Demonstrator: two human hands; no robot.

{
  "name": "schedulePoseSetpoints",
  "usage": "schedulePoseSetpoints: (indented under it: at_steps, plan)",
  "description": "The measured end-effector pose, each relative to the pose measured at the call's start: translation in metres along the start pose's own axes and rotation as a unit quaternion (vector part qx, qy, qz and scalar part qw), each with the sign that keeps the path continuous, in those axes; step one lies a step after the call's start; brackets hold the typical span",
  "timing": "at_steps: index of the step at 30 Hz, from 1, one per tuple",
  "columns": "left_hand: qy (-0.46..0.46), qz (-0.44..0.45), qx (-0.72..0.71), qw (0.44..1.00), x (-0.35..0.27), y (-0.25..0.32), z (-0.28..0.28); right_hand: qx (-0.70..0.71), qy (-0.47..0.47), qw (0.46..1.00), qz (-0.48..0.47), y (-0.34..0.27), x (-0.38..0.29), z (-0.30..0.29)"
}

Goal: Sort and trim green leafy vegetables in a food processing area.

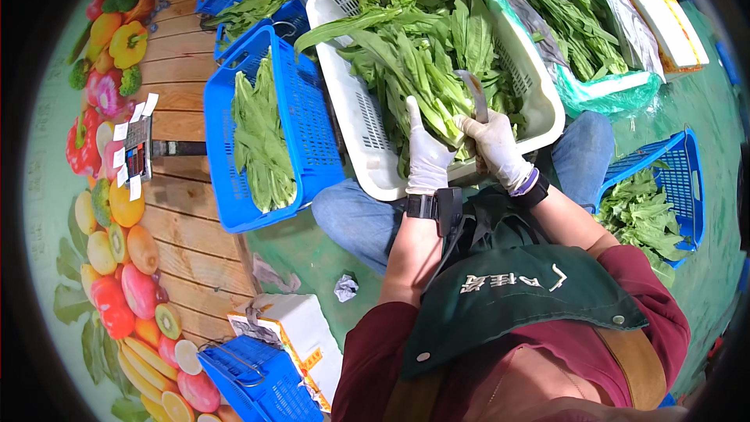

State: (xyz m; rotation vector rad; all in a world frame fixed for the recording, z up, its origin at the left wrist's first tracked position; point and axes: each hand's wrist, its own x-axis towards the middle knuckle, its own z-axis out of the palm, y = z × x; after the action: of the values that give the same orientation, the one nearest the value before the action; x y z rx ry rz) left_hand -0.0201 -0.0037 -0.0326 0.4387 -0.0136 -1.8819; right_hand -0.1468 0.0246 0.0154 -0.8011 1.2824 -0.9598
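My left hand, in a white glove, holds the stem end of a bunch of long leafy greens over a white plastic crate. Close on its right, my gloved right hand grips a knife with a curved blade, the blade pointing up and away beside the stems. The fingertips of my right hand are at the cut ends of the bunch. More loose leaves lie in the crate under both hands.
A blue basket with greens stands left of the crate, beside a wooden slatted surface. Another blue basket of leaves is at the right. Greens in a green plastic bag lie at the upper right. Crumpled paper is on the floor.
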Motion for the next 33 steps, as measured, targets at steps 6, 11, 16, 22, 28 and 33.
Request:
schedulePoseSetpoints:
  at_steps: [6, 11, 16, 22, 28, 33]
  plan:
    - [0.081, 0.062, 0.043, 0.994, -0.002, 0.003, 0.022, -0.202, 0.153, 0.949, -0.189, 0.017, 0.006, 0.006]
    - [0.098, 0.169, 0.127, 0.973, -0.001, 0.016, 0.028, -0.169, 0.14, 0.948, -0.229, 0.008, 0.0, 0.008]
    - [0.101, 0.245, 0.2, 0.943, -0.011, 0.018, 0.047, -0.179, 0.137, 0.91, -0.349, -0.001, -0.008, 0.01]
    - [0.092, 0.29, 0.278, 0.911, -0.014, 0.008, 0.053, -0.255, 0.071, 0.94, -0.217, -0.013, 0.001, 0.01]
    - [0.1, 0.292, 0.287, 0.907, -0.018, -0.004, 0.07, -0.242, 0.105, 0.935, -0.237, -0.01, 0.004, 0.005]
    - [0.076, 0.205, 0.124, 0.968, -0.006, -0.009, 0.053, -0.054, 0.112, 0.982, -0.145, -0.01, 0.006, 0.006]
